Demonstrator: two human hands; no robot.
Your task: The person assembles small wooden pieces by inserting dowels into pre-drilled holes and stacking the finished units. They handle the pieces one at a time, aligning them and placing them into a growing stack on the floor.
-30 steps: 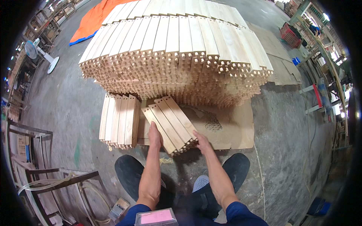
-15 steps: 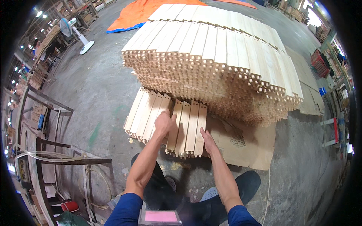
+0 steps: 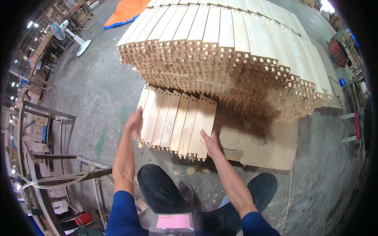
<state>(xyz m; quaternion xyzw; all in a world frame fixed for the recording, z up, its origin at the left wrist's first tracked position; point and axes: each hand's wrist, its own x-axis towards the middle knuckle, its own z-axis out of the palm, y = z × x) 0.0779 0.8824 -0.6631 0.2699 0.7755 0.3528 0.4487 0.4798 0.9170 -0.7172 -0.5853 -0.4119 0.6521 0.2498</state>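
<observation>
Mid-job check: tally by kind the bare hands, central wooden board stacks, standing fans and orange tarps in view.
Bare hands: 2 (left hand, right hand)
Central board stacks: 2 (large stack, small stack)
Standing fan: 1
Orange tarp: 1
Total: 6

Smooth wooden slats [image 3: 170,122], matt cardboard sheet [image 3: 273,147]

No text, label, brand, number or sign can be read; a pink card [image 3: 173,221] sits in a clear holder [image 3: 172,231] at the bottom centre of the frame, and any writing on it is too small and faint to make out
</observation>
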